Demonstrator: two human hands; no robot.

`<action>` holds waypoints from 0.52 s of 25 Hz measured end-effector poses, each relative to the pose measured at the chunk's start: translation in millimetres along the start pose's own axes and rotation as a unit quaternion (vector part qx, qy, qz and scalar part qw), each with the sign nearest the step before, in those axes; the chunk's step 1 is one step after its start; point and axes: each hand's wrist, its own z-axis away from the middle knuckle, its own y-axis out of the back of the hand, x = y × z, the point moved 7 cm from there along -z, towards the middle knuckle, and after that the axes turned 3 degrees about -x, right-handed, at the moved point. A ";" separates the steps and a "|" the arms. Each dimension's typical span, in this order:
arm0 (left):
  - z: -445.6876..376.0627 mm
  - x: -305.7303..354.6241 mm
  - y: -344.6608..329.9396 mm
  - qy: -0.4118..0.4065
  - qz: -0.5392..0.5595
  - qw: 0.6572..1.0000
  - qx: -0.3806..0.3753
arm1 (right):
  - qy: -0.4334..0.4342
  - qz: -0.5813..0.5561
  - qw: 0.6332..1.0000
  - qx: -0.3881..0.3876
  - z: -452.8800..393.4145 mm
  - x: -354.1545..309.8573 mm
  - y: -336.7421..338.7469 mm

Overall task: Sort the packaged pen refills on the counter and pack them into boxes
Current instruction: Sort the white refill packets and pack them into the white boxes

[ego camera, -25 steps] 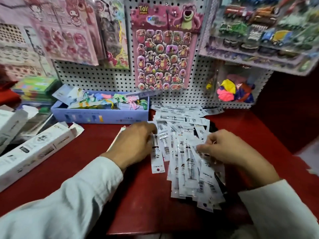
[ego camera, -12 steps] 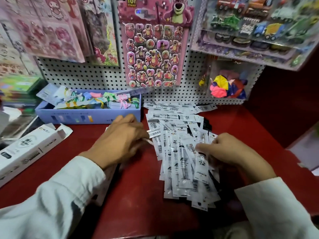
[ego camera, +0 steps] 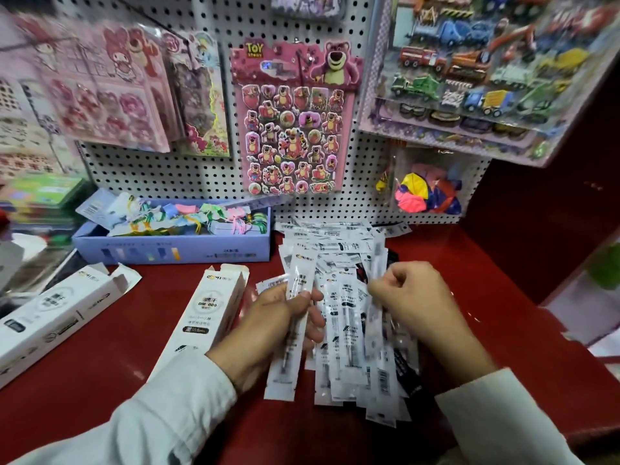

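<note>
A heap of packaged pen refills (ego camera: pixel 349 337), clear sleeves with white printed labels, lies spread on the red counter (ego camera: pixel 100 380). My left hand (ego camera: pixel 275 327) pinches one refill packet (ego camera: pixel 295 317) and holds it upright over the heap's left edge. My right hand (ego camera: pixel 412 303) hovers over the heap with fingers curled on the top of another packet (ego camera: pixel 375 280). A long white refill box (ego camera: pixel 208 317) with its end flap open lies just left of my left hand. A second white box (ego camera: pixel 50 317), also open, lies further left.
A pale blue tray (ego camera: pixel 174 250) of colourful items stands against the pegboard (ego camera: pixel 208 176) behind the boxes. Sticker sheets and toy-car packs hang above. A bag of balloons (ego camera: pixel 426 193) hangs at the back right. A dark red wall (ego camera: pixel 536 229) closes the counter on the right.
My left hand has lifted one refill packet off the counter and turned palm-in. The right hand rose from the heap pinching a packet. A white box now shows beside my left hand.
</note>
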 end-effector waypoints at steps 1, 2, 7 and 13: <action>0.1 -2.5 -3.9 0.011 0.026 1.000 -0.006 | 0.051 -0.039 0.998 -0.025 11.3 -22.0 -14.2; 0.3 -3.8 -6.9 0.017 0.045 0.999 -0.012 | 0.096 -0.072 0.990 -0.076 24.1 -44.5 -34.5; -3.0 -2.5 7.9 -0.001 0.054 0.998 0.035 | 0.123 -0.120 0.964 -0.204 33.3 -64.4 -65.3; -8.7 -11.9 10.9 0.015 0.048 0.998 0.037 | -0.153 0.249 0.939 -0.182 12.6 36.0 -21.4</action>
